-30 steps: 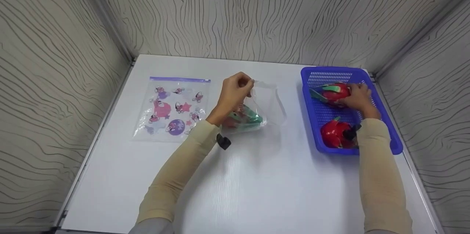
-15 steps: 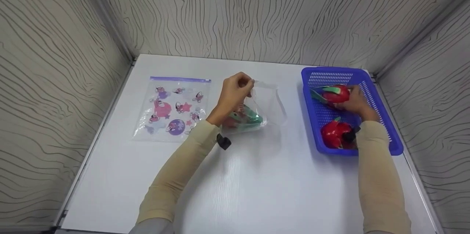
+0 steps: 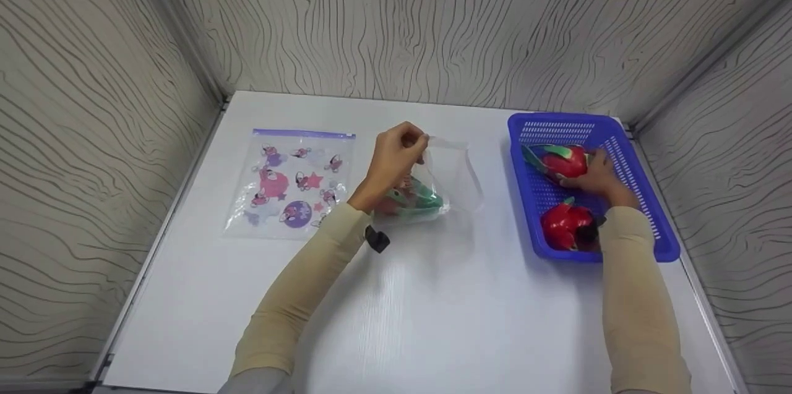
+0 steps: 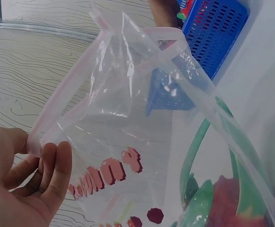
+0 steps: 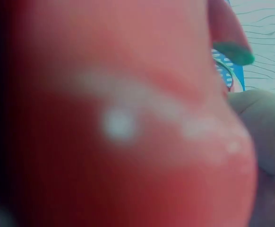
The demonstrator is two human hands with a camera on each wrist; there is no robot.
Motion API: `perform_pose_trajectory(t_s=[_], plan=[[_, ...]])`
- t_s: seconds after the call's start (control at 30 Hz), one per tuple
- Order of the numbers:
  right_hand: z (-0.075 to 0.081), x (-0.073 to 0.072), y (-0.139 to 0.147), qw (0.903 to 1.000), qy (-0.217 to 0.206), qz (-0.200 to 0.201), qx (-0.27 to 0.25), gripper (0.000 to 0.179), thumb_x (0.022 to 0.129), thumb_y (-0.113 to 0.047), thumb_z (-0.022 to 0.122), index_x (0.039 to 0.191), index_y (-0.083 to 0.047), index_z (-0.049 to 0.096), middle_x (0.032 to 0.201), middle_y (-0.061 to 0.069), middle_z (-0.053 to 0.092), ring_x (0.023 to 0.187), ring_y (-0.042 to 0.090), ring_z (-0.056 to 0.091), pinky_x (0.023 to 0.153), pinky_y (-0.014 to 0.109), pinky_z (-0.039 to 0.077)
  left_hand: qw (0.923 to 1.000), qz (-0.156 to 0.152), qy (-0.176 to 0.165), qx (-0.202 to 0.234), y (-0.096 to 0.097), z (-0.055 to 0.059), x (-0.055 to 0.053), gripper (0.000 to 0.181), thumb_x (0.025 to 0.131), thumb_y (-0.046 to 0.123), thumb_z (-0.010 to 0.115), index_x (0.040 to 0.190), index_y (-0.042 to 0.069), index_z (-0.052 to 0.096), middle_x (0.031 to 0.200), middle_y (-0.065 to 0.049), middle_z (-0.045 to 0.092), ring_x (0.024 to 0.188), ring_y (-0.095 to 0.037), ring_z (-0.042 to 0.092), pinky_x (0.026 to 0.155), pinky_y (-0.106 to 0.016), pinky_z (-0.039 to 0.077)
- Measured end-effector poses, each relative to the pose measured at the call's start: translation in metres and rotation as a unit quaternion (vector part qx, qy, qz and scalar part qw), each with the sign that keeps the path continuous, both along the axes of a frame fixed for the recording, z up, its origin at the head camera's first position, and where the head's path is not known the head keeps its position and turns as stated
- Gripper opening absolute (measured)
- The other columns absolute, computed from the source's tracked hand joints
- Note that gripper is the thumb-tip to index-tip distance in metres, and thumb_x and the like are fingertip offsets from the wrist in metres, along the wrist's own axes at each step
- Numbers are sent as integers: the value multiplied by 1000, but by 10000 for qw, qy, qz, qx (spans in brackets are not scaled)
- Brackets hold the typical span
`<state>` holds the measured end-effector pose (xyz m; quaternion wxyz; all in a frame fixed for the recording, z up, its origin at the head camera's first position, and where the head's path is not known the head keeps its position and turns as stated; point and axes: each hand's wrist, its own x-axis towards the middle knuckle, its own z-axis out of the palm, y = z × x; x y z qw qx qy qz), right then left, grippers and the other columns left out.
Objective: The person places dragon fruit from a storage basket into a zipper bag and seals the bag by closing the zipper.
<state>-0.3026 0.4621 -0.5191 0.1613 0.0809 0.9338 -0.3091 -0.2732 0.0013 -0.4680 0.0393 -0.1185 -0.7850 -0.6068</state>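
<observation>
The left hand (image 3: 391, 162) pinches the top edge of a clear bag (image 3: 456, 177). A red and green fruit (image 3: 427, 197) sits inside it. The right hand (image 3: 599, 180) grips the far red fruit (image 3: 568, 161) in the blue basket (image 3: 525, 205). The near red fruit (image 3: 562, 225) lies beside it. A picture bag (image 3: 296, 187) lies flat, left of the clear bag.

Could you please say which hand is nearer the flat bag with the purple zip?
Left. The left hand is just to the right of the flat bag, pinching another clear bag; the right hand is farther right, in the blue basket.

Overhead and close wrist views share the basket (image 3: 547, 193).
</observation>
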Motion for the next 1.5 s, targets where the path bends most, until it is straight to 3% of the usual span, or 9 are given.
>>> perform_pose_trajectory(t_s=[0.17,0.53,0.83,1.17,1.5], plan=[[0,3,-1,9987,-270,-130,-405,116,102,-37,72,160,2,-20,162,46,5,151,66,17,122,80,19,10000,13,-74,-11,0,0,0,13,105,16,66,106,6,73,88,-5,71,69,-11,68,59,-18,50],[1,2,1,9965,-690,-147,-443,130,99,-53,71,160,-3,-32,167,44,-4,154,66,8,122,81,16,10000,4,-19,-1,-1,0,0,12,104,15,67,107,5,73,89,-6,71,69,-12,68,59,-18,50],[-4,-3,6,9950,-689,-127,-715,135,95,-53,77,162,-2,-27,168,41,6,155,63,15,123,78,21,9999,-67,64,79,-3,0,0,13,105,15,66,107,4,73,90,-7,72,70,-13,71,65,-21,57],[-6,-4,6,9980,-465,-150,-396,133,89,-54,82,165,7,-8,164,42,20,151,62,27,122,77,26,9999,-72,47,128,-2,0,-1,13,105,14,66,106,4,73,90,-8,72,68,-13,70,62,-20,56],[1,-2,3,9989,-410,-176,-109,136,89,-52,83,163,5,-16,160,46,10,148,66,21,120,81,24,9999,-36,-10,123,-2,0,-1,12,104,14,67,106,5,73,90,-6,72,69,-13,69,60,-19,54]])
